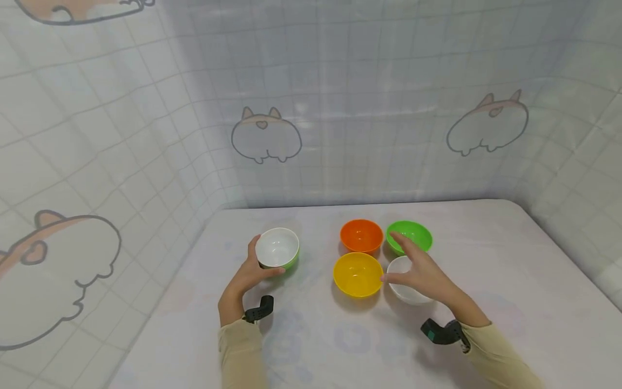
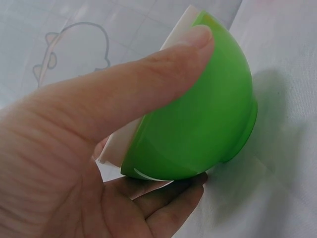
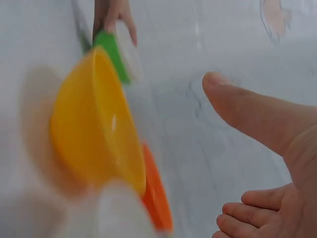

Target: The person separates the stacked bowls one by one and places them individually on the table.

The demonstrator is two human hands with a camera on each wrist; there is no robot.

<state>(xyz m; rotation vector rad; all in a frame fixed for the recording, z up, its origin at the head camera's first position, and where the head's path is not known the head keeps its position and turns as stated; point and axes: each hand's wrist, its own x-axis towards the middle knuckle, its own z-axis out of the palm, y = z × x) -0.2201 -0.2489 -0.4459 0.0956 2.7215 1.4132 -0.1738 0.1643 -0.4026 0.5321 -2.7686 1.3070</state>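
At the left of the table my left hand [image 1: 249,276] grips a stack of two bowls, a white bowl [image 1: 277,247] nested inside a green bowl [image 2: 203,114]. In the left wrist view the thumb lies along the side near the rims and the fingers curl beneath the green wall. My right hand [image 1: 426,274] hovers over a second white bowl [image 1: 407,295], thumb and fingers spread with nothing between them. Beside that white bowl stands a yellow bowl [image 1: 358,275], close to the right thumb in the head view. The right fingertips overlap a second green bowl [image 1: 417,233] behind.
An orange bowl [image 1: 362,236] stands behind the yellow one, left of the rear green bowl. A pale cloth [image 1: 311,346] covers the table. Tiled-pattern curtains [image 1: 369,135] with cartoon animal prints hang at the back and sides.
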